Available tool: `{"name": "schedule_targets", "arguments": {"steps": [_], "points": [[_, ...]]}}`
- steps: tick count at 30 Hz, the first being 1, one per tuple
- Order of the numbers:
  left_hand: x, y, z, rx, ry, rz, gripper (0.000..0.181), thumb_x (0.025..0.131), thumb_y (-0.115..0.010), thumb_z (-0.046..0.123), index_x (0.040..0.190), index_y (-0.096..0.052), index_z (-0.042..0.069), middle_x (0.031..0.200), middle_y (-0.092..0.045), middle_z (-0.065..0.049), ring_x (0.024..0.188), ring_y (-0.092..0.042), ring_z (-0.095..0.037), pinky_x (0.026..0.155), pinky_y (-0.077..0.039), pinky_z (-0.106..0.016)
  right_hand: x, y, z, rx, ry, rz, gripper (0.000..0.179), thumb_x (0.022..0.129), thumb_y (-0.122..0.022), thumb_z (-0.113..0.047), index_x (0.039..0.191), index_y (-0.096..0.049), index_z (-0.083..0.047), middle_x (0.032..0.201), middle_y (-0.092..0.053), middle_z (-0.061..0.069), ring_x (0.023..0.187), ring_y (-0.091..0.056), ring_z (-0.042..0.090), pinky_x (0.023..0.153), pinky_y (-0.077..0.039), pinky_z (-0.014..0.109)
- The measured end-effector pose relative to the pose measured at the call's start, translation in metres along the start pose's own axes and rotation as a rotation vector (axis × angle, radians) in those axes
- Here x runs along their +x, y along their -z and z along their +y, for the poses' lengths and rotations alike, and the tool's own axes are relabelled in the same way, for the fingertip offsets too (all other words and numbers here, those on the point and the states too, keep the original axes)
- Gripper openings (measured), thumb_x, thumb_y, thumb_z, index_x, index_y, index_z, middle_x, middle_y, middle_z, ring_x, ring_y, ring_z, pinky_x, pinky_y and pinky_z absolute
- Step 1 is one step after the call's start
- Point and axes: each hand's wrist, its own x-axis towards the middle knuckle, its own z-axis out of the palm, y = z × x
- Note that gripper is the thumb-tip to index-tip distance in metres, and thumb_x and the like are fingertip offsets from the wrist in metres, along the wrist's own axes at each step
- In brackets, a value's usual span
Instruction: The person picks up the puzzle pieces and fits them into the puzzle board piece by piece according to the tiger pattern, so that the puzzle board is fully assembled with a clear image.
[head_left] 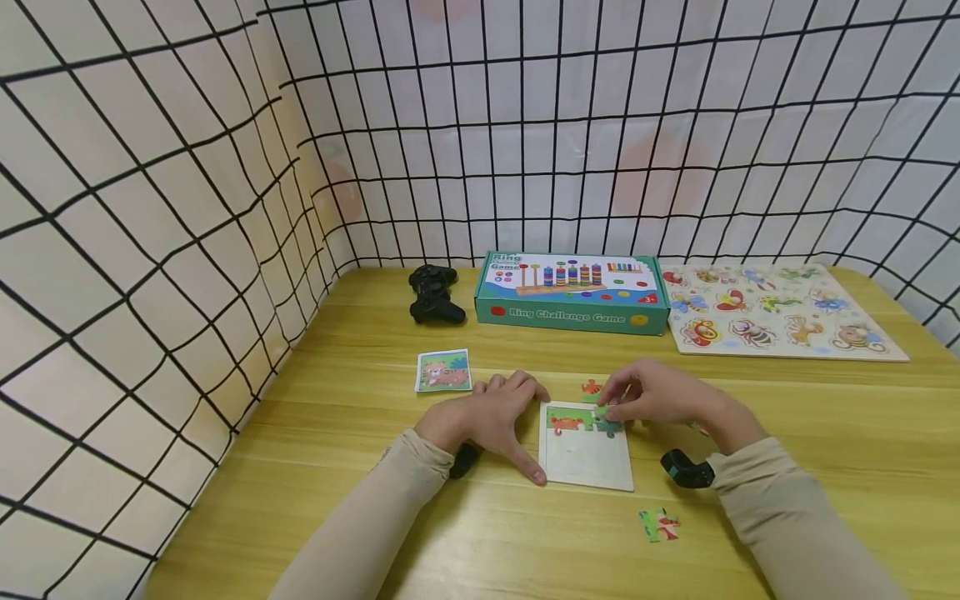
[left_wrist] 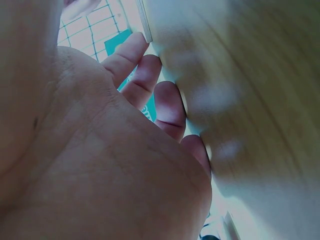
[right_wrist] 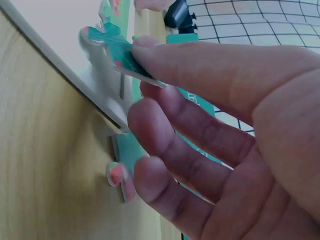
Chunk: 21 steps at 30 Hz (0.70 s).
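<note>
A square white puzzle tray (head_left: 585,460) lies flat on the table, with a green piece showing an orange animal (head_left: 566,423) in its upper left corner. My left hand (head_left: 498,419) spreads along the tray's left side, thumb at the lower left corner and fingertips by the upper one. Between thumb and forefinger, my right hand (head_left: 660,396) pinches a green jigsaw piece (right_wrist: 114,45), tilted over the tray's upper right part. In the head view that piece overlaps the one in the corner. The right hand's other fingers curl loosely below it.
Loose jigsaw pieces lie behind the tray (head_left: 592,387) and in front of it (head_left: 660,525); another is partly hidden by the right wrist. A picture card (head_left: 444,372), a black game controller (head_left: 435,294), a ring game box (head_left: 572,293) and a picture board (head_left: 783,315) lie farther back.
</note>
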Motion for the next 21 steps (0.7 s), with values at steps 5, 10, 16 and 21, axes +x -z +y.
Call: {"name": "schedule_targets", "arguments": {"steps": [5,10,16,21], "points": [[-0.0004,-0.0001,0.0006,-0.004,0.000,0.000,0.102,0.064,-0.083,0.072,0.142,-0.041,0.021,0.140,-0.038,0.005,0.113,-0.036,-0.018,0.093,-0.029,-0.040,0.0023,-0.0038,0.0005,-0.026,-0.030,-0.009,0.012,0.091,-0.077,-0.020,0.100,-0.076,-0.012,0.086,-0.067,-0.003,0.077,-0.058,0.019,0.065,-0.048,0.030],[-0.0009,-0.0003,0.0011,0.000,0.002,0.001,0.103,0.063,-0.083,0.072,0.142,-0.040,0.021,0.140,-0.037,0.005,0.113,-0.035,-0.018,0.092,-0.028,-0.040,0.0037,-0.0059,0.0012,-0.059,-0.044,-0.009,0.010,0.091,-0.077,-0.020,0.099,-0.076,-0.013,0.084,-0.065,-0.003,0.075,-0.056,0.018,0.065,-0.046,0.031],[-0.0014,0.0002,0.0017,0.001,0.006,-0.002,0.104,0.063,-0.083,0.072,0.142,-0.040,0.021,0.140,-0.037,0.005,0.113,-0.035,-0.018,0.091,-0.027,-0.040,0.0043,-0.0068,0.0007,-0.084,-0.047,-0.011,0.010,0.090,-0.078,-0.020,0.098,-0.076,-0.014,0.084,-0.064,-0.004,0.075,-0.055,0.017,0.065,-0.046,0.031],[-0.0008,0.0004,0.0014,0.004,0.002,-0.004,0.104,0.064,-0.083,0.073,0.142,-0.040,0.021,0.140,-0.037,0.005,0.113,-0.035,-0.018,0.092,-0.028,-0.040,0.0042,-0.0068,-0.0007,-0.077,-0.074,-0.025,0.019,0.086,-0.083,-0.026,0.100,-0.076,-0.016,0.085,-0.062,-0.003,0.077,-0.054,0.018,0.066,-0.046,0.031]]}}
